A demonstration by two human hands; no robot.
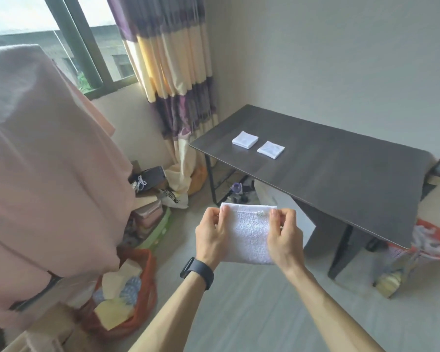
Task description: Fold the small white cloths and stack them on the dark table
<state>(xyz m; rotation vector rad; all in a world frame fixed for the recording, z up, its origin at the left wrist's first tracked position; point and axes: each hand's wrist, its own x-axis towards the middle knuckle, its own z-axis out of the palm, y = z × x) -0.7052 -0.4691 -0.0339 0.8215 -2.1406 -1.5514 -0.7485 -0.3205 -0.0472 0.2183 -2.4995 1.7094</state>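
Observation:
I hold a small white terry cloth [248,235] in the air in front of me, short of the dark table [341,179]. My left hand [211,237] pinches its upper left corner and my right hand [285,237] pinches its upper right corner by a small tag. The cloth hangs down between my hands, doubled over. Two folded white cloths lie side by side on the table's far left part, one [245,140] nearer the corner and one [270,149] to its right.
A large pink fabric [48,161] hangs at the left. Below it stands an orange basket [127,295] with cloths. Boxes and bags [150,194] crowd the floor under a striped curtain [173,72]. Another orange basket [427,247] sits by the table's right end.

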